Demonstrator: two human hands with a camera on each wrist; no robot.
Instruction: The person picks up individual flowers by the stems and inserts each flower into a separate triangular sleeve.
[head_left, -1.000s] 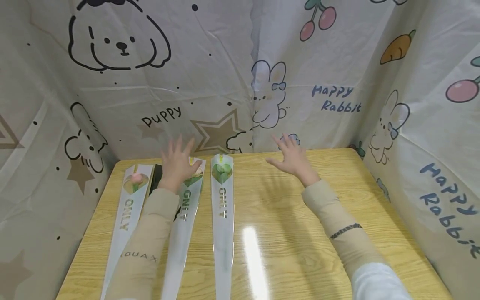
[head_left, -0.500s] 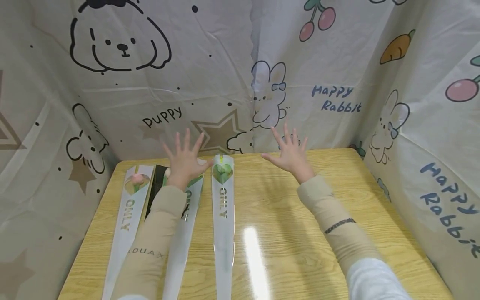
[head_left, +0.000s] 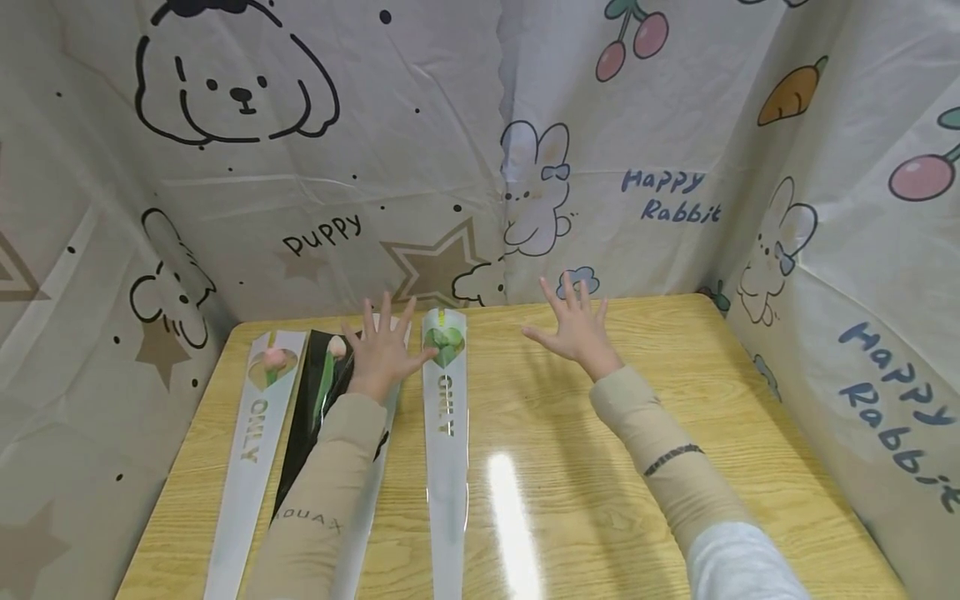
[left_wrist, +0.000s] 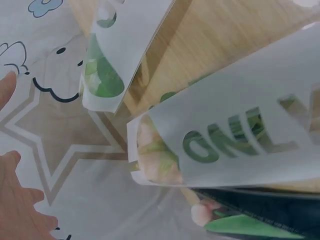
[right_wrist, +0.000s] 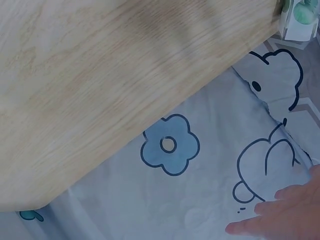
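Observation:
My left hand [head_left: 384,357] is held with fingers spread above the far ends of the flower sleeves, holding nothing. Under its wrist lies a white sleeve [head_left: 363,533], partly hidden; the left wrist view shows its cut-out ONLY lettering [left_wrist: 245,131] and a peach flower. A black sleeve [head_left: 300,442] with a pink tulip [head_left: 337,347] lies just left of it. Furthest left is another white sleeve [head_left: 240,500] with a pink flower in its heart window. Nearest the thumb is a white sleeve [head_left: 447,500] with green in its window. My right hand [head_left: 576,333], also spread, hovers near the table's back edge.
The wooden table [head_left: 637,517] carries the long sleeves on its left half, pointing toward me. Printed cloth [head_left: 420,150] with cartoon animals hangs behind and along both sides, close to the table edges. A bright light streak [head_left: 510,525] reflects off the tabletop.
My left hand has shifted right and slightly toward me, uncovering the black sleeve and its tulip. The right hand has risen and come back down, moving slightly left. The sleeves have stayed put.

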